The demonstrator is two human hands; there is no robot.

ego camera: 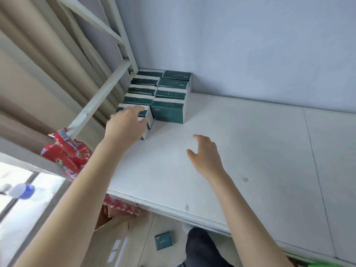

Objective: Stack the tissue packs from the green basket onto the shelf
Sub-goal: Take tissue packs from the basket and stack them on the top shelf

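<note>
Stacking partly done.
Tissue packs (pixel 169 93) lined the shelf's (pixel 250 151) back left corner; left hand (pixel 125 126) gripped the front pack (pixel 147 112), right hand (pixel 207 157) open; one floor pack (pixel 164 240) lay unstacked.

**Bare arms, dark trousers**

Both arms are uncovered. The left forearm (pixel 77 189) and the right forearm (pixel 250 209) are bare along all the length that shows, from the lower edge of the view to the wrists. The left hand (pixel 125 124) and the right hand (pixel 206 158) are bare as well, their fingertips softened by blur. Low in the view, a trouser leg (pixel 202 249) of black, matt fabric shows. Touching its upper end is a pale grey, rounded shape (pixel 185 227), perhaps a shoe, too blurred to tell.
</note>
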